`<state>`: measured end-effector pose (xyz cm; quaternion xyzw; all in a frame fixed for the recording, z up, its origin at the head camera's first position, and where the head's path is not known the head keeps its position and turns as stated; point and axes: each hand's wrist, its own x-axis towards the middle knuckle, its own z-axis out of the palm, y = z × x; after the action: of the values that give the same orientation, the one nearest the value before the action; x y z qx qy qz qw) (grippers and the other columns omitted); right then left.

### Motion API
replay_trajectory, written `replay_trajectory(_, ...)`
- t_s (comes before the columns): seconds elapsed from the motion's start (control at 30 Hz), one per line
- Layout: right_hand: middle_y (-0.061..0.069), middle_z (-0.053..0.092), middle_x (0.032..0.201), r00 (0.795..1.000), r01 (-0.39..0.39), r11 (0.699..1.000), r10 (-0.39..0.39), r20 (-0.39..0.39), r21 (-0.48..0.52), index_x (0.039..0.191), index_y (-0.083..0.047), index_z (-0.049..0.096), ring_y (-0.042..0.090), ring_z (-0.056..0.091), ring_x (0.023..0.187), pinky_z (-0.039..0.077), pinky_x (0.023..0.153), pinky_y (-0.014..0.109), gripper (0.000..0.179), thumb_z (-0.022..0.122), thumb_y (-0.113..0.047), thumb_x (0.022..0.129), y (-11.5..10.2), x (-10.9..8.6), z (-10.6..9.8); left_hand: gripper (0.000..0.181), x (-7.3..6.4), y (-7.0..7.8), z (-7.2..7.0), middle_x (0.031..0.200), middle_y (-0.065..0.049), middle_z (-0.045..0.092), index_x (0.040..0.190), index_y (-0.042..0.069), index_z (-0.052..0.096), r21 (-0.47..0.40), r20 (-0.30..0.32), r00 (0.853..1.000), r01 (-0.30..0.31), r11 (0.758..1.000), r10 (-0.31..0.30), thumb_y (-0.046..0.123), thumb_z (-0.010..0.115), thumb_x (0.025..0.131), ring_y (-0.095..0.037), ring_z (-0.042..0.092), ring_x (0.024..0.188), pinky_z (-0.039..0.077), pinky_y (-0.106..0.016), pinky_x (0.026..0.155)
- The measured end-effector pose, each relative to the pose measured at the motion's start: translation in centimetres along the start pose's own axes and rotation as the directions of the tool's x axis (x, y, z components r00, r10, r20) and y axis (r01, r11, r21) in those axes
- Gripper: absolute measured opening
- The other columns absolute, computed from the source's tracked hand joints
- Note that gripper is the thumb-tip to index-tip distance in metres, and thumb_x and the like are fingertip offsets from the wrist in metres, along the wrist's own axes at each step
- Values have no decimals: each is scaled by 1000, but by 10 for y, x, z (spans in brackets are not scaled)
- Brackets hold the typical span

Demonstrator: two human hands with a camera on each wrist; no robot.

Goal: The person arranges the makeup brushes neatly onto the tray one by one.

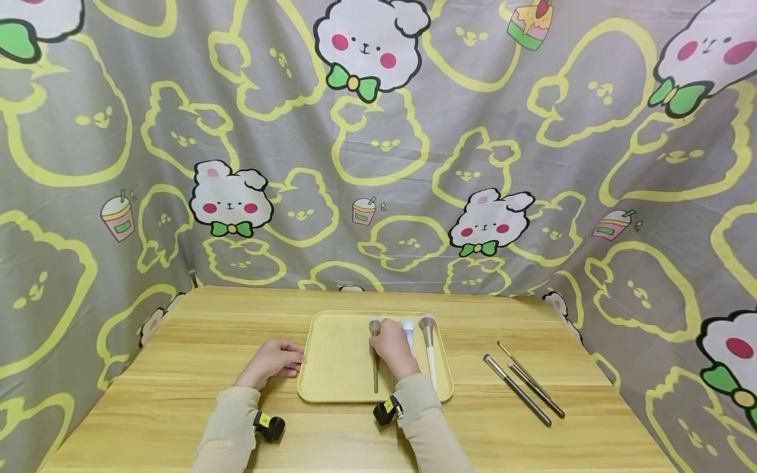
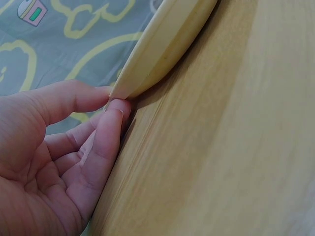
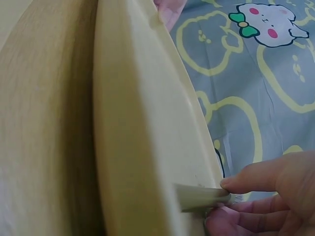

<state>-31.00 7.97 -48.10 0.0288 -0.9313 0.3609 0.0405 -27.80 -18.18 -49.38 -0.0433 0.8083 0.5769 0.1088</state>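
A pale yellow tray (image 1: 334, 394) lies on the wooden table. At its left edge my left hand (image 1: 275, 361) pinches the rim, with the thumb on top and a finger beneath in the left wrist view. My right hand (image 1: 395, 347) is over the tray and grips a makeup brush (image 1: 375, 374) with an olive-brown handle, its bristles pointing away from me. Right of that hand lie a brush with pale bluish-white bristles (image 1: 408, 325), partly hidden by the hand, and a larger white-handled brush (image 1: 430, 348) with fluffy brown bristles.
On the table right of the tray lie a thick dark-handled brush (image 1: 517, 389) and slimmer dark brushes (image 1: 535, 387) crossing close together. A grey curtain (image 1: 378, 164) with cartoon prints surrounds the table's back and sides. Each wrist carries a small black camera (image 1: 269, 427).
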Motion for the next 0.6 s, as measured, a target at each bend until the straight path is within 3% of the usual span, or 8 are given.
replay_trajectory(0.27,-6,23,48,1000,20,999,-21,-17,-49,54,-19,28,11,36,40,33,41,20,47,61,-1,82,-3,-3,-1,25,1,-2,1,77,-8,68,105,-9,64,5,-9,1000,5,1000,-5,6,68,86,-12,64,65,57,-23,59)
replay_trajectory(0.6,-4,24,52,999,27,996,-29,-25,-82,56,-18,28,13,35,46,31,44,22,46,64,-2,81,-4,-2,-1,24,2,-2,1,76,-7,68,105,-9,64,0,-8,1000,7,1000,-7,5,68,86,-11,64,64,57,-22,58)
